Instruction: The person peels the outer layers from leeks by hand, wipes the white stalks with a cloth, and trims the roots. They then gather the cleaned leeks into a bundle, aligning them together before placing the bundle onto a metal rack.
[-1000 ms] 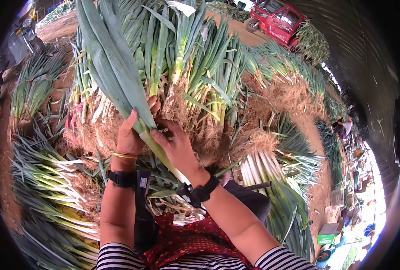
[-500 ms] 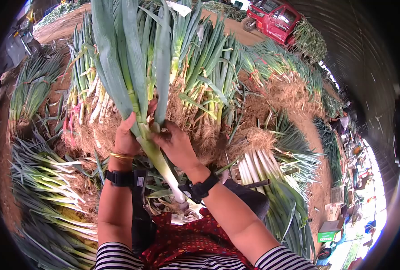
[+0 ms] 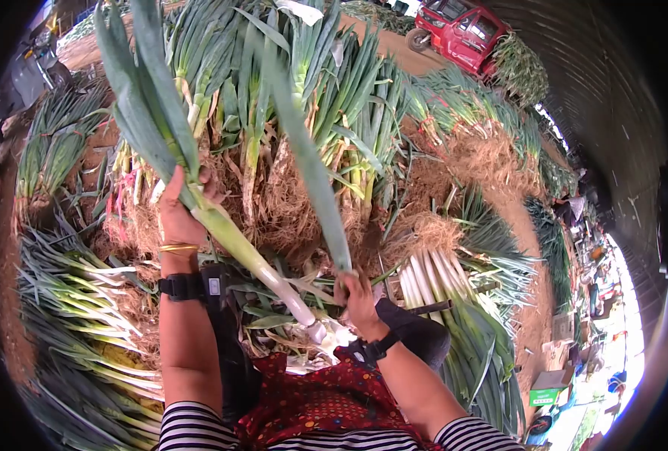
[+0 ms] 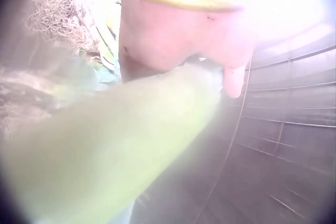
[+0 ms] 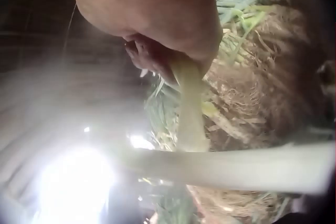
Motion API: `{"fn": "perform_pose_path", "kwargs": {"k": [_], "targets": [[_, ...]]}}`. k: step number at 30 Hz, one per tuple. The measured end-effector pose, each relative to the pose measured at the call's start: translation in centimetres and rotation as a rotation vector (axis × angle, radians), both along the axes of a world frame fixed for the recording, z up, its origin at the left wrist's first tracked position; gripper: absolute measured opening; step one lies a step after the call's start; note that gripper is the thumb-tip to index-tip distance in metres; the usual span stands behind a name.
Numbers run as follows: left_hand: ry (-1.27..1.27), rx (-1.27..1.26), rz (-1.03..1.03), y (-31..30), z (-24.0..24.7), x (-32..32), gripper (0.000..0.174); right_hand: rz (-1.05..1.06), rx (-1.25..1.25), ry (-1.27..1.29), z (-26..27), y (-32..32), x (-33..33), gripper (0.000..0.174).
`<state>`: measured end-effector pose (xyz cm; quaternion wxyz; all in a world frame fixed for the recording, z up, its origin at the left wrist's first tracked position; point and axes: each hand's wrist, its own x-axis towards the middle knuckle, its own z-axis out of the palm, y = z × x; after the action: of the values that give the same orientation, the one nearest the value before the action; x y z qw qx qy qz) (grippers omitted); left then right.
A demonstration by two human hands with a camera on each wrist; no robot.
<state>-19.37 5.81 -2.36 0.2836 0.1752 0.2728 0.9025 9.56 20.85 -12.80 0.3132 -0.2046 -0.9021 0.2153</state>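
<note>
A large green onion (image 3: pixel 247 261) slants across the middle of the head view, leaves up to the left and white root end low near the lap. My left hand (image 3: pixel 181 222) grips it where the leaves fan out from the stalk. In the left wrist view the pale green stalk (image 4: pixel 115 140) runs close to the lens from beneath the hand (image 4: pixel 178 37). Lower and to the right, my right hand (image 3: pixel 359 301) pinches the base of one long leaf (image 3: pixel 311 173), which stands apart from the stalk. The right wrist view shows fingers curled round that leaf's pale base (image 5: pixel 190 113).
Upright bundles of green onions (image 3: pixel 349 113) with tangled roots stand in front. More green onions lie on the left (image 3: pixel 86 293), and a white-stemmed bundle (image 3: pixel 435 282) lies on the right. A red vehicle (image 3: pixel 465 37) stands behind, a green box (image 3: pixel 548 391) at far right.
The right hand has drawn one leaf away from the stalk, down and to the right. The left hand has moved left with the green onion, whose white end now shows fully.
</note>
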Motion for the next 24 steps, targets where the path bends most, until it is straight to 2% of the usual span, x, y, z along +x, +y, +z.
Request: {"fn": "perform_pose_path", "kwargs": {"k": [1,2,3,4,6,7,8,10,12,14,15,18,19,20,22,24], "targets": [[-0.056,0.006,0.037,-0.3,0.1,-0.2,0.042,0.022,0.122,-0.034,-2.7,0.8,1.5,0.022],[-0.111,0.016,0.068,-0.5,0.0,-0.6,0.041,0.039,0.248,-0.067,-4.9,1.2,3.1,0.033],[-0.071,0.088,0.011,-1.2,-1.9,-2.3,0.041,-0.046,-0.370,-0.184,-6.3,1.0,4.7,0.032],[-0.192,-0.065,0.211,-1.3,-0.2,-1.2,0.038,-0.143,-0.985,-0.269,-7.1,0.8,6.1,0.031],[-0.168,-0.209,0.353,-1.7,0.4,-1.3,0.032,0.124,-0.457,-0.537,-6.1,0.2,7.5,0.029],[-0.153,-0.037,0.169,-2.7,-2.4,-3.7,0.036,0.138,-0.663,-0.466,-4.6,-0.5,7.5,0.035],[-0.059,-0.012,0.093,-3.2,-3.9,-5.4,0.039,0.164,-0.864,-0.377,-3.0,-1.2,7.2,0.043],[-0.024,0.093,-0.001,-3.4,-4.0,-6.0,0.041,0.177,-0.576,-0.515,-1.8,-1.5,7.2,0.053],[-0.028,0.133,0.055,-3.4,-5.5,-7.6,0.040,0.261,-0.531,-0.568,0.0,-1.4,7.8,0.061],[0.060,0.167,0.003,-3.7,-5.5,-8.1,0.039,0.223,-0.501,-0.592,1.0,-1.1,8.7,0.062],[0.068,0.194,0.041,-3.8,-5.6,-8.4,0.040,0.232,-0.486,-0.611,0.7,-0.8,9.2,0.062],[0.114,0.241,-0.046,-4.8,-5.9,-9.5,0.039,0.209,-0.439,-0.605,1.1,-0.4,10.5,0.056],[-0.004,0.123,0.114,-5.2,-5.6,-9.1,0.038,0.167,-0.416,-0.676,1.8,-0.4,10.9,0.052],[0.080,0.338,-0.104,-5.6,-7.1,-10.8,0.040,0.125,-0.396,-0.746,2.3,-0.4,11.2,0.048],[0.117,0.313,-0.053,-6.6,-8.5,-12.5,0.039,0.119,-0.444,-0.764,2.7,0.0,11.7,0.045],[0.107,0.311,-0.009,-6.5,-7.8,-11.7,0.037,0.119,-0.485,-0.787,2.3,0.4,11.8,0.042]]}}
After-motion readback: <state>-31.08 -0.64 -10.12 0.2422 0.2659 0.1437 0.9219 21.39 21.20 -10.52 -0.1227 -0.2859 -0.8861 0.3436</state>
